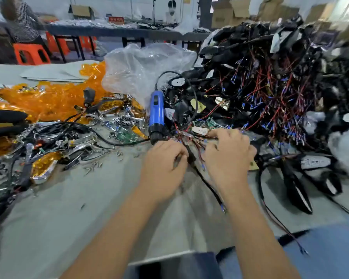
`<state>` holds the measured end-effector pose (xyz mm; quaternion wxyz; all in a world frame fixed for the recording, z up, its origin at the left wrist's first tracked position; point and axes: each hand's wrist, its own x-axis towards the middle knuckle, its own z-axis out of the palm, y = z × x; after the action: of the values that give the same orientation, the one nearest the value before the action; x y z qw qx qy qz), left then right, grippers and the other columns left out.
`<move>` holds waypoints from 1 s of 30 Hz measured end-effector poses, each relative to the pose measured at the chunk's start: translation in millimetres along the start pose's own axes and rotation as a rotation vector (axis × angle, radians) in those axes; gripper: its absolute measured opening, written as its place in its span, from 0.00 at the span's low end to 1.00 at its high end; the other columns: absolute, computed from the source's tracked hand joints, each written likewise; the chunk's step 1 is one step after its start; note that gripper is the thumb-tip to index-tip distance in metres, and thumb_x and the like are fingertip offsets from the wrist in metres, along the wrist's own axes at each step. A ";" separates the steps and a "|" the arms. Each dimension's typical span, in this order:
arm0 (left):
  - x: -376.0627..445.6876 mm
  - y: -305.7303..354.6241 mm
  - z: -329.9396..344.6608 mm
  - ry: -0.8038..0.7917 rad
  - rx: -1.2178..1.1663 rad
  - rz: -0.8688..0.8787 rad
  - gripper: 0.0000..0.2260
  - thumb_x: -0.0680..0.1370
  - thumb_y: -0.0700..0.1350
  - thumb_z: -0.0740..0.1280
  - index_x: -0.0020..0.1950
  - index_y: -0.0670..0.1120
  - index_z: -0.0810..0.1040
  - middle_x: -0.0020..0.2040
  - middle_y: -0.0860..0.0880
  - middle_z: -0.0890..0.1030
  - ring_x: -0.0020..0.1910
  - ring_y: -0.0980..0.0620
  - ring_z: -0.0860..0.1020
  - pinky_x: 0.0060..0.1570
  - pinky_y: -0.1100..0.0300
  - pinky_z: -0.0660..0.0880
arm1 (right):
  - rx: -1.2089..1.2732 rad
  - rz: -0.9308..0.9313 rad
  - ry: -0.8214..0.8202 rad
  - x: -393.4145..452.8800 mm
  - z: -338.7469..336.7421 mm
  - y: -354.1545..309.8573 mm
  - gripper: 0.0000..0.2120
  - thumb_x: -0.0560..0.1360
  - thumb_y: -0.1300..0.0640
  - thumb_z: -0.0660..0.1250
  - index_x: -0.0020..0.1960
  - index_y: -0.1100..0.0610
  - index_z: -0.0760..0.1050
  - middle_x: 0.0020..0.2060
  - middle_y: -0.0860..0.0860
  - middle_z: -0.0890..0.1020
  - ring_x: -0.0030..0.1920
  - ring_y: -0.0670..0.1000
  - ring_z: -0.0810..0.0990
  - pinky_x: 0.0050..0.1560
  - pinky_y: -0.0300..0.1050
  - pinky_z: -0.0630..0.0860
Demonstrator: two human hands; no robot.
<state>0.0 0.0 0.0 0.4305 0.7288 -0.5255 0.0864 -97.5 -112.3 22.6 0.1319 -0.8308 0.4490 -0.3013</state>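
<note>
Holding a small black wired part [190,158] between both hands, just above the grey surface [109,198]. Curling the fingers of the left hand [163,164] round its body. Pinching its thin red wires [197,147] in the curled fingers of the right hand [228,156]. Just beyond, lying flat: a blue electric screwdriver [156,115], beside a heap of black wired housings [270,87].

Nothing legible: the red sign [116,19] on the far table [109,32] bears yellowish lettering, too blurred to read.
</note>
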 end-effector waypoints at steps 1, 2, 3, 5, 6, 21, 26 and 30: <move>1.9 4.6 6.6 -0.032 -0.016 0.051 0.06 0.75 0.41 0.64 0.44 0.41 0.80 0.44 0.48 0.81 0.47 0.47 0.76 0.50 0.52 0.70 | -0.103 0.088 -0.003 1.8 -8.1 10.6 0.15 0.75 0.55 0.63 0.62 0.49 0.76 0.65 0.53 0.71 0.67 0.57 0.64 0.68 0.55 0.58; 4.3 9.6 10.8 -0.065 -0.007 0.090 0.06 0.74 0.40 0.64 0.44 0.40 0.80 0.44 0.47 0.82 0.48 0.46 0.77 0.52 0.52 0.71 | -0.187 0.159 -0.002 2.9 -13.4 19.0 0.16 0.74 0.56 0.64 0.62 0.50 0.74 0.68 0.54 0.67 0.69 0.58 0.60 0.70 0.59 0.57; 6.5 12.3 17.2 -0.119 -0.005 0.124 0.05 0.74 0.38 0.65 0.45 0.40 0.81 0.46 0.47 0.83 0.50 0.46 0.78 0.54 0.52 0.71 | -0.235 0.225 -0.034 4.9 -17.2 30.4 0.18 0.74 0.57 0.63 0.63 0.52 0.72 0.69 0.56 0.64 0.70 0.59 0.58 0.70 0.64 0.56; 9.6 12.9 28.0 -0.255 0.016 0.148 0.04 0.75 0.36 0.67 0.48 0.40 0.81 0.50 0.45 0.83 0.55 0.45 0.77 0.60 0.52 0.70 | -0.209 0.308 -0.125 7.9 -24.2 44.6 0.20 0.73 0.60 0.60 0.65 0.55 0.70 0.69 0.58 0.62 0.70 0.60 0.57 0.69 0.66 0.58; 9.3 9.8 29.6 -0.287 -0.003 0.134 0.04 0.75 0.35 0.68 0.48 0.40 0.82 0.51 0.45 0.82 0.57 0.47 0.76 0.63 0.55 0.68 | -0.173 0.312 -0.183 8.1 -23.4 47.4 0.20 0.73 0.60 0.59 0.65 0.55 0.69 0.68 0.58 0.63 0.69 0.60 0.58 0.68 0.65 0.59; 7.0 -10.0 4.8 0.136 -0.715 -0.653 0.16 0.80 0.38 0.63 0.42 0.55 0.84 0.46 0.52 0.86 0.47 0.50 0.76 0.61 0.37 0.73 | 0.238 -0.076 -0.214 21.5 19.9 26.4 0.30 0.70 0.75 0.62 0.70 0.60 0.71 0.64 0.54 0.70 0.61 0.45 0.71 0.51 0.23 0.60; 8.0 -8.7 4.5 0.123 -0.706 -0.660 0.16 0.79 0.37 0.63 0.41 0.54 0.84 0.47 0.57 0.86 0.47 0.50 0.81 0.60 0.42 0.77 | 0.048 -0.132 -0.124 32.0 26.2 28.5 0.24 0.70 0.74 0.64 0.63 0.59 0.77 0.58 0.56 0.77 0.62 0.56 0.73 0.52 0.38 0.62; 8.1 -8.4 3.8 0.113 -0.740 -0.642 0.12 0.80 0.37 0.63 0.46 0.51 0.83 0.47 0.55 0.86 0.49 0.51 0.81 0.58 0.44 0.78 | -0.006 -0.159 -0.060 34.2 24.8 21.2 0.20 0.72 0.68 0.66 0.59 0.51 0.80 0.56 0.49 0.82 0.61 0.55 0.75 0.61 0.49 0.65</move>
<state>9.4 -7.6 -2.2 0.6932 0.6462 -0.2457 -0.2038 -82.1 -153.7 5.9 0.1186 -0.8727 0.3785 -0.2846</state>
